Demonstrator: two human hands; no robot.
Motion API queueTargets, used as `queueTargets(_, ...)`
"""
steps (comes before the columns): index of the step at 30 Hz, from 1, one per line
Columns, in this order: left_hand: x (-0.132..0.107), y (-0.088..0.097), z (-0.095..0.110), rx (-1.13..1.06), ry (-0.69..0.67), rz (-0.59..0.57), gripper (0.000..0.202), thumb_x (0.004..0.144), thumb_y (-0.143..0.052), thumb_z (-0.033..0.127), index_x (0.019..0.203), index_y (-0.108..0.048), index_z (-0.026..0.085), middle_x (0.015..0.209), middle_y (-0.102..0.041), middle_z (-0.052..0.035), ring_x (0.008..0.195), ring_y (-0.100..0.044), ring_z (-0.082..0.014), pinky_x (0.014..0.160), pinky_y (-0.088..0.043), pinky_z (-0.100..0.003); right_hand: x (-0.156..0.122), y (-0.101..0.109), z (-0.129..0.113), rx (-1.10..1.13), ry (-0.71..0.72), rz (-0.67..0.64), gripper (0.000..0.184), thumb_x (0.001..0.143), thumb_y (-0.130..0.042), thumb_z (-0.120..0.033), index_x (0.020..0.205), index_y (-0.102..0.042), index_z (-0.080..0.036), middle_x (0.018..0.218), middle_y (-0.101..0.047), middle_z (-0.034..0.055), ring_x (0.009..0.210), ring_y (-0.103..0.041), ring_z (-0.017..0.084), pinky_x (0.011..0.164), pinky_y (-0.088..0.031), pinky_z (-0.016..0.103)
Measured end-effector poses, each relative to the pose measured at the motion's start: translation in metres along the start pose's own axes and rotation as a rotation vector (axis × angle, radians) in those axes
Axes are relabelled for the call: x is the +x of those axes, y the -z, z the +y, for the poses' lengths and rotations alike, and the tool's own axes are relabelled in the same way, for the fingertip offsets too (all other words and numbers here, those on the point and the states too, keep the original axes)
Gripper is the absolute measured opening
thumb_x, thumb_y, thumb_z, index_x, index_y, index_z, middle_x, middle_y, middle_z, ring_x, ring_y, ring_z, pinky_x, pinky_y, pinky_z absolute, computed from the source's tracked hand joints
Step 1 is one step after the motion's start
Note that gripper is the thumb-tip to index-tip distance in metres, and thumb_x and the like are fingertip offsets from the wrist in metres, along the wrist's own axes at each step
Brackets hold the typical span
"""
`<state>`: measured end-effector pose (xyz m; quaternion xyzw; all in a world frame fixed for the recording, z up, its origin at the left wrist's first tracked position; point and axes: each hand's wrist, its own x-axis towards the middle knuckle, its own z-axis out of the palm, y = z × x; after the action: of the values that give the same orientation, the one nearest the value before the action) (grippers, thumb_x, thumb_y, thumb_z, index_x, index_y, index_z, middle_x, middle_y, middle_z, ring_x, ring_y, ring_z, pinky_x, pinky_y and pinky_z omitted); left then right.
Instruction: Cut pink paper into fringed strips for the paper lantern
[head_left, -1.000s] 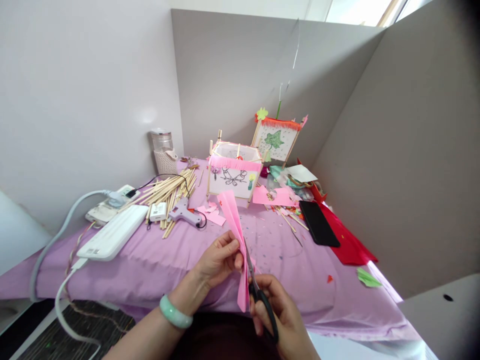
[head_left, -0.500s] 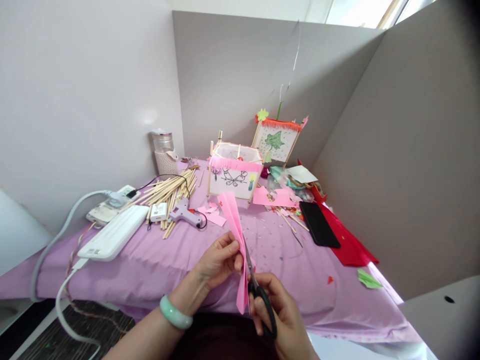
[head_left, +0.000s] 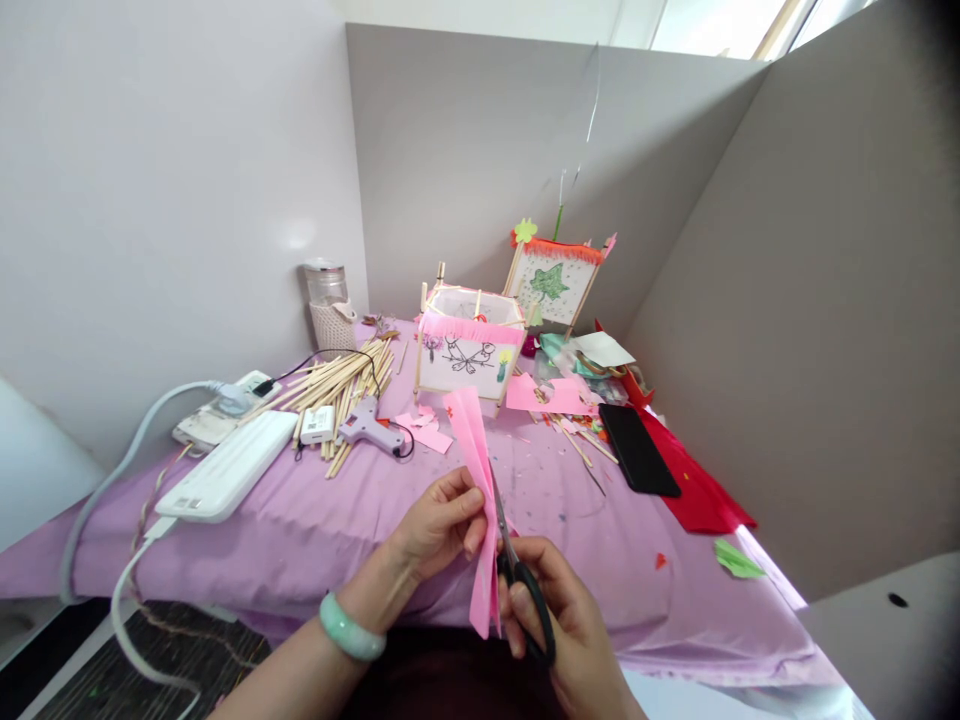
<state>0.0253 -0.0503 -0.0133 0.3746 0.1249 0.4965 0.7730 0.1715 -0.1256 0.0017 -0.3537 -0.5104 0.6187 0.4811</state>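
My left hand (head_left: 436, 522) pinches a folded strip of pink paper (head_left: 474, 450) that stands up over the near edge of the table. A green bangle (head_left: 349, 626) sits on that wrist. My right hand (head_left: 566, 625) grips black-handled scissors (head_left: 517, 580), whose blades lie against the paper's right edge, just beside my left fingertips. The lower end of the strip hangs down between both hands.
A purple cloth (head_left: 300, 520) covers the table. On it lie a pile of wooden sticks (head_left: 341, 385), a glue gun (head_left: 369, 425), a power strip (head_left: 225, 478), two paper lanterns (head_left: 469, 345), a black phone (head_left: 637, 447), red paper (head_left: 701, 490) and scraps. Grey partitions close the back and right.
The pink strip has shifted slightly and the scissors have moved a little along its edge. Both hands stay in nearly the same place.
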Motion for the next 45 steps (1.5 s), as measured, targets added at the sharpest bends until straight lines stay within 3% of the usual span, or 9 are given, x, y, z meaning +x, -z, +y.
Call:
queueTargets(6,0.003,-0.002,0.002,0.029,-0.032,0.058,0.023,0.080,-0.068,0.021,0.100,-0.057,0.016,0.048,-0.054,0.0076,0.029,-0.038,-0.0022,0.039,-0.033,-0.014,-0.002,0.008,0.004,-0.110,-0.027,0.055,0.039,0.082,-0.063,-0.053,0.102,-0.056,-0.020,0.067,-0.047,-0.0039,0.052,-0.041,0.007,0.049,-0.036,0.020)
queueTargets(11,0.003,-0.007,0.008,0.051,-0.018,0.059,0.019,0.076,-0.071,0.020,0.089,-0.059,0.012,0.054,-0.059,0.0010,0.044,-0.055,-0.0085,0.048,-0.044,-0.018,-0.005,0.011,0.006,-0.156,-0.068,0.078,0.039,0.081,-0.063,-0.053,0.101,-0.057,-0.019,0.072,-0.048,-0.0025,0.056,-0.042,0.008,0.051,-0.037,0.021)
queueTargets(15,0.004,-0.007,0.009,0.000,-0.003,0.106,0.028,0.080,-0.067,0.033,0.100,-0.056,0.016,0.070,-0.066,-0.0017,0.051,-0.062,-0.0121,0.052,-0.048,-0.022,-0.006,0.013,0.006,-0.159,-0.068,0.089,0.038,0.081,-0.064,-0.051,0.102,-0.058,-0.020,0.072,-0.048,-0.0028,0.057,-0.042,0.008,0.052,-0.036,0.021)
queueTargets(21,0.005,-0.002,0.004,-0.001,0.001,0.157,0.024,0.083,-0.065,0.036,0.081,-0.054,0.015,0.048,-0.057,0.0023,0.037,-0.051,-0.0085,0.043,-0.041,-0.018,-0.004,0.016,0.014,-0.163,-0.068,0.011,0.037,0.083,-0.061,-0.051,0.105,-0.057,-0.021,0.073,-0.047,-0.0028,0.057,-0.042,0.008,0.053,-0.038,0.022)
queueTargets(24,0.005,-0.002,0.003,0.000,0.030,0.137,0.026,0.081,-0.067,0.037,0.081,-0.053,0.015,0.043,-0.053,0.0036,0.036,-0.048,-0.0090,0.042,-0.040,-0.018,-0.002,0.012,0.013,-0.142,-0.036,-0.015,0.037,0.084,-0.060,-0.050,0.107,-0.055,-0.021,0.075,-0.046,-0.0024,0.060,-0.043,0.009,0.055,-0.038,0.022)
queueTargets(30,0.003,0.000,0.002,-0.015,0.007,0.136,0.028,0.082,-0.066,0.038,0.080,-0.052,0.015,0.041,-0.051,0.0049,0.036,-0.048,-0.0083,0.043,-0.037,-0.016,0.000,0.003,0.006,-0.103,-0.030,-0.024,0.035,0.085,-0.059,-0.050,0.105,-0.055,-0.021,0.072,-0.047,-0.0025,0.060,-0.043,0.010,0.056,-0.039,0.022)
queueTargets(37,0.003,0.002,-0.002,-0.019,-0.034,0.104,0.025,0.082,-0.067,0.036,0.081,-0.054,0.014,0.040,-0.049,0.0051,0.036,-0.047,-0.0086,0.042,-0.036,-0.017,-0.003,0.005,0.014,-0.081,-0.019,-0.020,0.040,0.082,-0.059,-0.055,0.102,-0.053,-0.021,0.064,-0.044,-0.0049,0.050,-0.037,0.008,0.047,-0.034,0.020)
queueTargets(45,0.002,-0.001,0.002,-0.021,-0.023,0.165,0.021,0.078,-0.071,0.030,0.087,-0.059,0.016,0.039,-0.049,0.0067,0.034,-0.045,-0.0083,0.039,-0.036,-0.017,-0.001,0.003,0.011,-0.014,-0.033,-0.063,0.040,0.083,-0.060,-0.055,0.101,-0.053,-0.021,0.061,-0.045,-0.0061,0.050,-0.041,0.007,0.050,-0.034,0.019)
